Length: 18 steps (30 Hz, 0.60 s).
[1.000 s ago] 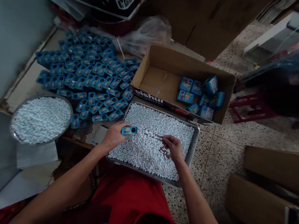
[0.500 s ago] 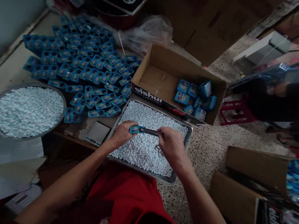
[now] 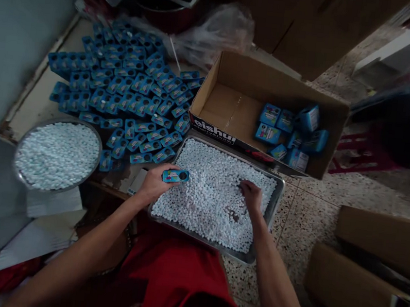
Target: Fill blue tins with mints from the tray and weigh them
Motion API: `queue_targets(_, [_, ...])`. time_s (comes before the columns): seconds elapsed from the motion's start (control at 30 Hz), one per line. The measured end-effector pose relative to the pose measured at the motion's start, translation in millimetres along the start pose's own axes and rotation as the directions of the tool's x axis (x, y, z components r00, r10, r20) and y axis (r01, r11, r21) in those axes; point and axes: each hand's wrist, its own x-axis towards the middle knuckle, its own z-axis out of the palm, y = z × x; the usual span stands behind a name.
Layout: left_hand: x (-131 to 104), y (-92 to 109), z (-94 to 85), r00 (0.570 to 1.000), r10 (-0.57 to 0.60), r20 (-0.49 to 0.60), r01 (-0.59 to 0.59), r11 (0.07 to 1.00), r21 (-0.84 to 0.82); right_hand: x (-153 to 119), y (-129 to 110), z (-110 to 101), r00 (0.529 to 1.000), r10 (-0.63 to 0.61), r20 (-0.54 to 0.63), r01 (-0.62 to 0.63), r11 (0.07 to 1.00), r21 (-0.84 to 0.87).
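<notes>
A small blue container (image 3: 175, 176) with a dark round spot at its right end is gripped by my left hand (image 3: 153, 183), above the left side of a metal tray. Pale white-blue pellets (image 3: 208, 193) fill most of this tray (image 3: 279, 190). My right hand (image 3: 252, 195) is closed over the tray's right part, low at the pellets. A small dark piece shows at its fingertips, probably the end of the dark tool, mostly hidden. Just below that hand's left side, a patch of bare tray shows among the pellets.
Many blue containers (image 3: 123, 96) cover the table at the left, beside a round bowl of pellets (image 3: 58, 155). Behind the tray, an open cardboard box (image 3: 228, 104) holds several blue packs (image 3: 267, 133). More cardboard (image 3: 355, 286) lies at the lower right.
My right hand has moved right and away from the blue container, down to the pellets. The dark tool no longer touches the container. My left hand has shifted slightly left. The view has shifted.
</notes>
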Motion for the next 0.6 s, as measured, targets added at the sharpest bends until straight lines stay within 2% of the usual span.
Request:
queue_targets(0.07, [0,0,-1.1,1.000,0.017,-0.002,-0.017,0.999,0.035,-1,-5,31,0.996,0.038,0.080,-0.046,0.994,0.097])
queue_targets(0.13, [1,0,-0.9,0.999,0.025,-0.027,-0.022,0.997,0.077,-10,-13,41,0.991,0.052,0.124,-0.068,0.989,0.134])
queue_targets(0.23, [4,2,1.1,0.999,0.045,-0.022,-0.042,0.991,0.123,-32,-32,31,0.982,0.067,0.177,-0.097,0.980,0.172])
queue_targets(0.37, [7,10,8.0,0.994,0.104,0.032,-0.107,0.988,0.112,-53,-78,15,0.958,0.065,0.278,-0.121,0.974,0.190])
queue_targets(0.47, [8,17,14.8,0.986,0.156,0.054,-0.160,0.984,0.082,-59,-119,12,0.948,-0.009,0.319,-0.028,0.993,0.112])
queue_targets(0.6, [6,23,23.7,0.978,0.199,0.062,-0.202,0.978,0.051,-68,-164,7,0.934,-0.175,0.312,0.226,0.965,-0.135])
